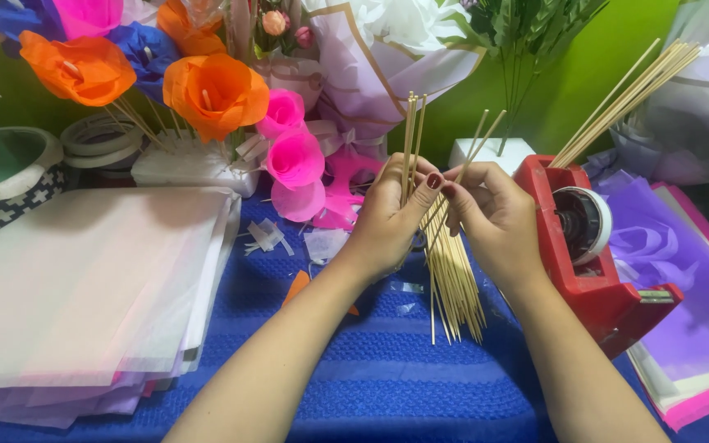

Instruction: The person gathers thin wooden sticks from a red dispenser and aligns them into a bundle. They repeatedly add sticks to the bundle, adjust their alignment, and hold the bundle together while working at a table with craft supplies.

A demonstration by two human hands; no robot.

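Note:
My left hand grips a bundle of thin wooden skewers that stand upright over the blue towel. Their tops fan out above my fingers and their lower ends spread below my palms. My right hand pinches a couple of skewers at the bundle's right side, fingertips touching my left thumb.
A red tape dispenser stands right of my hands, with more skewers leaning behind it. A stack of pale tissue paper lies at left. Orange, pink and blue paper flowers stand at the back. Purple and pink sheets lie at right.

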